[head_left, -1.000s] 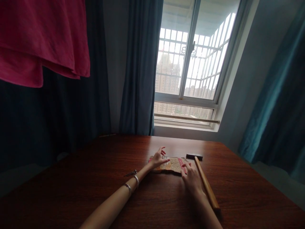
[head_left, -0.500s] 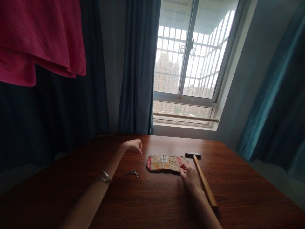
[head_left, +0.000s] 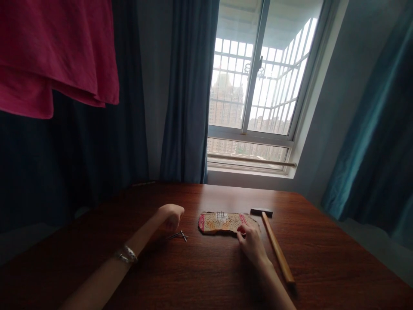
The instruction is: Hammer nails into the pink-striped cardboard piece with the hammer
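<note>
A ragged-edged, dotted board piece (head_left: 211, 223) with pink bands lies flat on the table. Several nails (head_left: 220, 214) stand upright in its pale patch. My right hand (head_left: 252, 243) is at the board's near right edge, fingers curled and closed on it. Left of the board, my left hand (head_left: 169, 215) is low over a small pile of loose nails (head_left: 181, 235), bent down at the wrist. Its fingertips are hidden and blurred, so whether it holds a nail is unclear. To the right lies a hammer (head_left: 278, 249) with a wooden handle and dark head.
The brown wooden table (head_left: 206, 275) runs back to the window wall. Behind it are a barred window (head_left: 251, 86) and blue curtains (head_left: 190, 94). A pink cloth (head_left: 64, 51) hangs at the upper left.
My left hand has moved down and left, closer to the loose nails. My right hand has slid slightly left along the board's near edge. The hammer and board stay in place.
</note>
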Demonstrator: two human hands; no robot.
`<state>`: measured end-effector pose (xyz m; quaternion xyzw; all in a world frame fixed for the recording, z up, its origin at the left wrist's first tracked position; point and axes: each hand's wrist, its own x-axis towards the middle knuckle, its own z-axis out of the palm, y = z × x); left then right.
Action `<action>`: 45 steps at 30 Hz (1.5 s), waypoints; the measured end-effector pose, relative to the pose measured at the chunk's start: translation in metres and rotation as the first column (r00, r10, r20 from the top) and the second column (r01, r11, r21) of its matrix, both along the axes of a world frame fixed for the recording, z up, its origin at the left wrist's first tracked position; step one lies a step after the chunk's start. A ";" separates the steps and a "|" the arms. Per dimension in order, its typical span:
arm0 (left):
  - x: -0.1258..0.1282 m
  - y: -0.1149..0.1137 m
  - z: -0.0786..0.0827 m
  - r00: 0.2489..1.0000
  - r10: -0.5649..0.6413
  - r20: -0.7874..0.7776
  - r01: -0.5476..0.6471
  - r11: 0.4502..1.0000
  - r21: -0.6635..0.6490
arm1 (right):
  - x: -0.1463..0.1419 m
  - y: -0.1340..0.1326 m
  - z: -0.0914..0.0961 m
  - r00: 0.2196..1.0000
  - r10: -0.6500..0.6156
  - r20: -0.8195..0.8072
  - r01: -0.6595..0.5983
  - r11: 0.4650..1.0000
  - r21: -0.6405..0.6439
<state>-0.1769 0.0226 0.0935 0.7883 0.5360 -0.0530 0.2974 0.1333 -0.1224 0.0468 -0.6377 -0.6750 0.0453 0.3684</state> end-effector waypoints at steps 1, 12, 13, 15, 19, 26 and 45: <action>-0.004 -0.001 -0.001 0.998 -0.020 -0.061 0.018 0.999 -0.031 | -0.001 0.000 0.000 1.000 0.003 0.002 -0.003 1.000 0.003; -0.027 -0.006 -0.007 0.984 -0.170 -0.050 0.157 0.968 -0.197 | 0.000 0.001 -0.002 1.000 0.008 -0.017 -0.007 1.000 0.015; -0.027 -0.006 -0.009 0.986 -0.160 -0.055 0.146 0.969 -0.200 | 0.000 0.001 -0.002 1.000 0.007 -0.018 -0.006 1.000 0.015; -0.026 -0.006 -0.013 0.987 -0.146 -0.066 0.131 0.973 -0.192 | 0.000 0.001 -0.002 1.000 0.001 -0.021 -0.001 1.000 0.016; -0.024 -0.004 -0.017 0.987 -0.135 -0.092 0.109 0.962 -0.251 | 0.001 0.002 -0.003 1.000 0.001 -0.029 -0.001 1.000 -0.001; -0.023 -0.003 -0.017 0.982 -0.154 -0.111 0.129 0.971 -0.201 | 0.001 0.002 -0.006 1.000 0.003 -0.031 -0.003 1.000 0.007; 0.040 -0.031 0.001 0.826 -0.333 0.454 0.182 0.921 0.343 | -0.015 0.005 -0.007 0.925 0.168 -0.340 -0.146 0.985 0.088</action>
